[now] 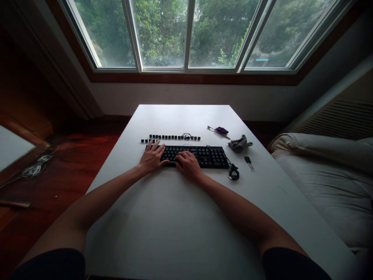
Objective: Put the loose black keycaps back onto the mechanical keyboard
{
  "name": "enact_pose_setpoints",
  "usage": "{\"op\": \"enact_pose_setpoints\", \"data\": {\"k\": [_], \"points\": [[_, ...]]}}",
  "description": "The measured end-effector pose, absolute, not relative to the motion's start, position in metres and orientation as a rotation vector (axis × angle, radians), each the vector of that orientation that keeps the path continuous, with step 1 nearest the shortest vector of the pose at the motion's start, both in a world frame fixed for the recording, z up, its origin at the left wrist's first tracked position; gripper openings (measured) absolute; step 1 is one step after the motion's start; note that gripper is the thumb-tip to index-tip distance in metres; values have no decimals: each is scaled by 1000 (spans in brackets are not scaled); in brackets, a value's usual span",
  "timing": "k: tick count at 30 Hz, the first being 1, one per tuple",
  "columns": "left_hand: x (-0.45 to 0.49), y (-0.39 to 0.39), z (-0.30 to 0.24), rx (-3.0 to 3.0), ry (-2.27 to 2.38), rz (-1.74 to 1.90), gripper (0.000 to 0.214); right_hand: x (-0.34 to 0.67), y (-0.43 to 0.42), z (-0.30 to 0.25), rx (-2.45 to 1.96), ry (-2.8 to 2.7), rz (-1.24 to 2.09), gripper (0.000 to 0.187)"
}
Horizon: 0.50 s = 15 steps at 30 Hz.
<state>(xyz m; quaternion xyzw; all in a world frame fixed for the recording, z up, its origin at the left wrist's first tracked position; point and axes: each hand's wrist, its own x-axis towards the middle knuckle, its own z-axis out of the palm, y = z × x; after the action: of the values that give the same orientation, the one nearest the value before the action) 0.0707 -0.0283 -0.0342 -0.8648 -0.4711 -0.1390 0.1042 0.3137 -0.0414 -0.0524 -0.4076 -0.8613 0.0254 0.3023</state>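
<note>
A black keyboard (pixel 204 156) lies across the middle of a white table (pixel 175 217). My left hand (pixel 151 157) rests flat on the keyboard's left end, fingers spread apart. My right hand (pixel 188 164) sits on the keys just right of it, fingers curled down and pressed together over the keys; what is under them, if anything, is hidden. Behind the keyboard runs a row of loose black keycaps (pixel 171 137), with a small wire tool (pixel 187 136) among them.
A purple-headed brush (pixel 220 130), a crumpled grey cloth (pixel 239 143), a small black part (pixel 248 160) and the coiled keyboard cable (pixel 233 172) lie to the right. A bed with pale bedding (pixel 326 175) borders the table's right edge. Wooden floor with cables (pixel 35 169) lies left.
</note>
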Motion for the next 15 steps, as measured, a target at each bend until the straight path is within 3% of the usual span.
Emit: {"op": "enact_pose_setpoints", "data": {"k": [9,15], "points": [[51,11,-28,-2374,-1713,-675,36,315,-42,-50,-1061,-2292,61,17],[31,62,-20,-2404,-1754,-487,22,316,-41,-52,-1050,-2289,65,16]]}}
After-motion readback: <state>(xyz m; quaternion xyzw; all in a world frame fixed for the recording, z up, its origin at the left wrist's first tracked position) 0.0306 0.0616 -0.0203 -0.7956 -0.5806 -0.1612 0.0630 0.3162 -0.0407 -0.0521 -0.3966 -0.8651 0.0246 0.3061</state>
